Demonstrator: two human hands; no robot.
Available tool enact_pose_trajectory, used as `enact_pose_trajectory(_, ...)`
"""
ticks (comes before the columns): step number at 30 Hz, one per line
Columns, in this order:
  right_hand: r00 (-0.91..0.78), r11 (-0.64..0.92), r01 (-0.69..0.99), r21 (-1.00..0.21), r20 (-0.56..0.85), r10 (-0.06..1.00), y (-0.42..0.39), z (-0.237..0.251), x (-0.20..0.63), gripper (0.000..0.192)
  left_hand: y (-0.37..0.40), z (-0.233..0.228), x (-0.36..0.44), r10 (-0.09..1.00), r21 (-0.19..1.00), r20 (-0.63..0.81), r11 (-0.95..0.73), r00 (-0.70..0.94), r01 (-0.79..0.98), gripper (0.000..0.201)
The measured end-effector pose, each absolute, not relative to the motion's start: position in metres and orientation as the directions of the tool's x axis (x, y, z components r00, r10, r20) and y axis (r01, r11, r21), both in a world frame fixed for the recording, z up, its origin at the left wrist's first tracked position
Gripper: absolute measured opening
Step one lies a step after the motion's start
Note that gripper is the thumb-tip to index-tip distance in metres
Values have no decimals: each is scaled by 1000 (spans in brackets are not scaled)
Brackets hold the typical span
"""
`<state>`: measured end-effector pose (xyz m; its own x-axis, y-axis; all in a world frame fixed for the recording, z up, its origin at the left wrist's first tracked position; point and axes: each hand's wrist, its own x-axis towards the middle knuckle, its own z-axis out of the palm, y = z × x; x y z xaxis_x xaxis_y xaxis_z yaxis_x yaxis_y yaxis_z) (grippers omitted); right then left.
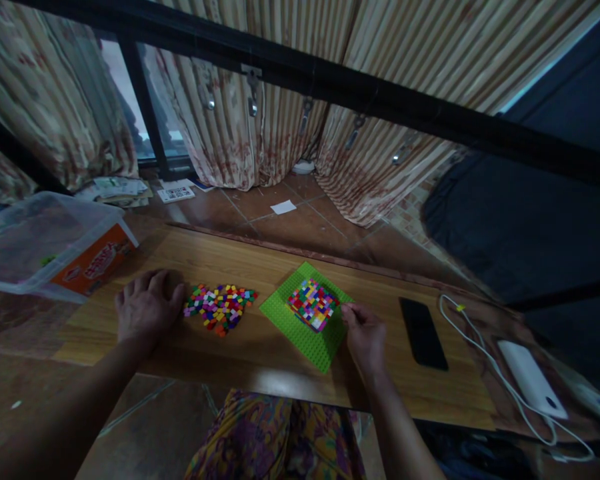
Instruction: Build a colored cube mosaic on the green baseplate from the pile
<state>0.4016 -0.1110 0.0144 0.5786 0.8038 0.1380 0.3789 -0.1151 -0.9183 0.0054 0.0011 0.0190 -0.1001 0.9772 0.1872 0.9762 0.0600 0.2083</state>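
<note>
A green baseplate (pixel 300 331) lies on the wooden table (pixel 260 360), with a square patch of small coloured bricks (pixel 313 304) built on it. My right hand (pixel 364 335) rests at the plate's right edge, fingertips touching the edge near the patch; whether it pinches a brick I cannot tell. A loose pile of coloured bricks (pixel 219 307) lies left of the plate. My left hand (pixel 147 308) lies flat on the table, fingers spread, just left of the pile.
A black phone (pixel 423 333) lies right of the plate, then a white cable (pixel 485 357) and a white power bank (pixel 531 378). A clear plastic box (pixel 40 243) with an orange label stands far left. Curtains and tiled floor lie beyond the table.
</note>
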Motion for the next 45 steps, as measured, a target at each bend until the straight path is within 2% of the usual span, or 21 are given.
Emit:
enact_pose_trajectory(10,532,-95,564,-820,272,802,-108,13,392,31,0,19,8,975,210,188,80,-120,974,62)
enact_pose_trajectory(15,568,-102,553,-827,285,772,-104,5,392,35,1,17,6,974,196,190,83,-121,977,63)
enact_pose_trajectory(18,608,-102,451,-887,221,762,-100,3,395,38,2,17,6,975,194,190,81,-118,978,63)
enact_pose_trajectory(22,616,-85,204,-975,61,786,-94,4,400,41,1,15,6,972,191,201,80,-119,978,62)
enact_pose_trajectory(29,533,-187,-49,-981,-183,826,-88,11,404,37,2,11,5,966,186,232,69,-112,980,61)
enact_pose_trajectory(34,514,-168,-193,-967,-245,822,-84,12,401,33,2,10,4,966,189,234,63,-108,980,62)
enact_pose_trajectory(45,469,-142,-241,-960,-243,849,-81,11,399,32,1,14,7,969,185,217,80,-120,980,61)
